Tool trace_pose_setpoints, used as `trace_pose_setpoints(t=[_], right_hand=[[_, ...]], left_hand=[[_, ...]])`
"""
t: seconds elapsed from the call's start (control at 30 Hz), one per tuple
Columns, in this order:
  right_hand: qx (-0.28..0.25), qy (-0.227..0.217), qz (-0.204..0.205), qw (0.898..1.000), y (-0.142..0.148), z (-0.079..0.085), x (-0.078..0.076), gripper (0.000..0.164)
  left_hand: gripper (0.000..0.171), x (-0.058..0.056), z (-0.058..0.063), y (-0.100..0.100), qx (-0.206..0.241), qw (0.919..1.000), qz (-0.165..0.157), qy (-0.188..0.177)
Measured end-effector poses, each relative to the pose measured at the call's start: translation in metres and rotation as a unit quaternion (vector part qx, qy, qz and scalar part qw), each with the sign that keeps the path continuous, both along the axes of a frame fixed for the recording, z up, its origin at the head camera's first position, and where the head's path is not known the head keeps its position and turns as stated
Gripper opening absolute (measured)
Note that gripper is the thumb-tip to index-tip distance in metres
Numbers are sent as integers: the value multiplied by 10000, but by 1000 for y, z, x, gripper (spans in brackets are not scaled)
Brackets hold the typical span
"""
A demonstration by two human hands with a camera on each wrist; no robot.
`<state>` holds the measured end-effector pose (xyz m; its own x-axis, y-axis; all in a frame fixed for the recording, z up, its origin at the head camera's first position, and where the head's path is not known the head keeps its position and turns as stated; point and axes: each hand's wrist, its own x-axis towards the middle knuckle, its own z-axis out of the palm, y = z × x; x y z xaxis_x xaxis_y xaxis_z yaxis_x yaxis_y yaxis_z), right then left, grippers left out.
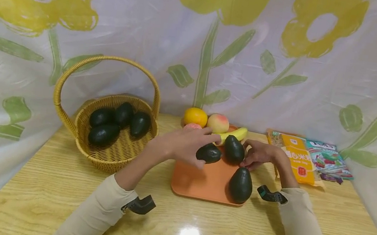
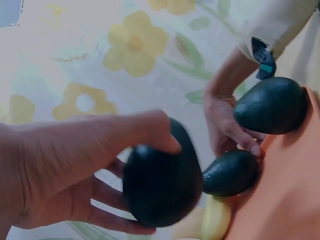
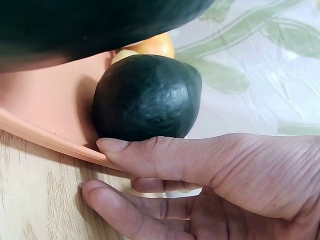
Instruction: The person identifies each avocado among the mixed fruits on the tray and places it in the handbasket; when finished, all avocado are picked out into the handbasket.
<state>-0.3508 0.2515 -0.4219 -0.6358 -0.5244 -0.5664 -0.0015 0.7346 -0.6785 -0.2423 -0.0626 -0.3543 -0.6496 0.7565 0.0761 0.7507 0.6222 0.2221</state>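
Note:
My left hand [image 1: 186, 143] holds a dark green avocado [image 1: 209, 154] above the orange tray [image 1: 197, 184], thumb on one side and fingers on the other in the left wrist view. By the tray's right edge is my right hand [image 1: 260, 154], its fingers outside the rim. In the right wrist view, the right thumb [image 3: 150, 157] lies along the rim, close against a second avocado [image 3: 147, 97]; whether it presses that fruit I cannot tell. Another avocado [image 1: 240, 185] stands at the tray's near right corner. Several avocados [image 1: 104, 135] lie in the wicker basket [image 1: 110, 165].
At the tray's back are a banana [image 1: 240, 134], an orange [image 1: 195, 116], a peach [image 1: 218, 123] and a partly hidden pinkish fruit [image 1: 192, 126]. Food packets [image 1: 299, 158] lie on the right of the wooden table [image 1: 230, 234]. The basket's tall handle [image 1: 110, 59] arches up. A flowered curtain hangs behind.

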Motion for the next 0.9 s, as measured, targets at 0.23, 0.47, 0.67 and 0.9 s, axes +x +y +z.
trace_pose_setpoints(t=[0.23, 0.47, 0.67, 0.9], right_hand=[[-20, -9, 20, 10000, 0, 0, 0, 63], [55, -1, 41, 10000, -2, 2, 0, 64], [72, -31, 23, 10000, -1, 1, 0, 64], [27, -49, 29, 10000, 0, 3, 2, 65]], left_hand=[[46, 5, 15, -10, 549, 9939, 668, 686], [52, 8, 25, -22, 769, 9672, 1700, 1724], [45, 14, 40, -38, 1022, 9494, 2481, 1633], [44, 21, 58, -67, 1097, 9467, 2977, 554]])
